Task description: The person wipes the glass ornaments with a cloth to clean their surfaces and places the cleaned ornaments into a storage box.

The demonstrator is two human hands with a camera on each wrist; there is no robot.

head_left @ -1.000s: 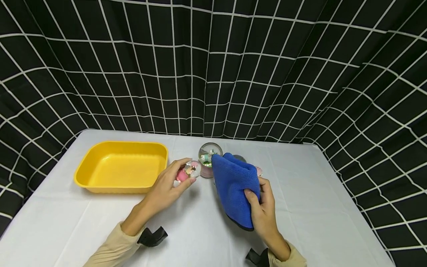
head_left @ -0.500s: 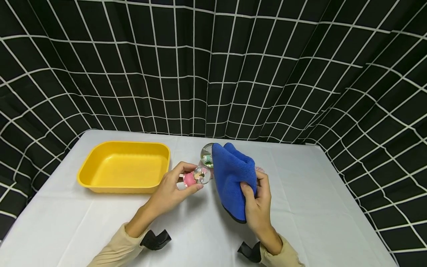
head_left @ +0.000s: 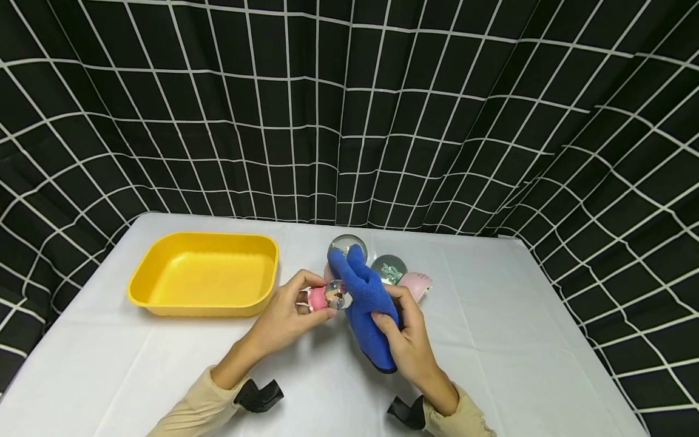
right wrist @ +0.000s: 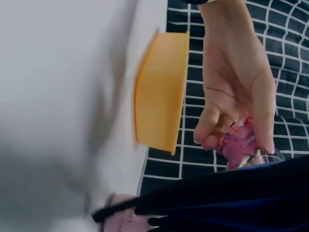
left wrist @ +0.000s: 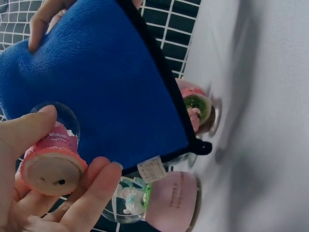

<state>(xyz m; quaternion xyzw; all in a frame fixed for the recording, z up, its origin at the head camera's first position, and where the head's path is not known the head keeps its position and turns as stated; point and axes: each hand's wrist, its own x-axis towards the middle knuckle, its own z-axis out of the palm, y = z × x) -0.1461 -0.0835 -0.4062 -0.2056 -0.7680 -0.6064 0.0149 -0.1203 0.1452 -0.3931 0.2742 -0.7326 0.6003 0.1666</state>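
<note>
My left hand [head_left: 292, 308] pinches a small snow globe by its pink base [head_left: 317, 298], its clear dome tipped sideways toward the right. In the left wrist view the globe's pale underside [left wrist: 52, 174] faces the camera. A blue plush cloth [head_left: 367, 303] with black edging hangs from my right hand [head_left: 406, 331], thumb on the front and fingers behind. The dome [head_left: 335, 295] meets the cloth's left side, and the cloth overlaps its edge. Behind the cloth stands a larger snow globe [head_left: 347, 241] with a pink base, partly covered.
Right of the cloth sit another snow globe with a grey-looking dome [head_left: 389, 267] and a pink-based one [head_left: 416, 285] lying on its side. A yellow plastic basin [head_left: 202, 309] stands at the left of the white-covered table [head_left: 502, 340]. A black gridded curtain [head_left: 327, 121] hangs behind.
My left hand has carried the small globe rightward, and my right hand has brought the cloth leftward until they meet. The globes on the right are uncovered more.
</note>
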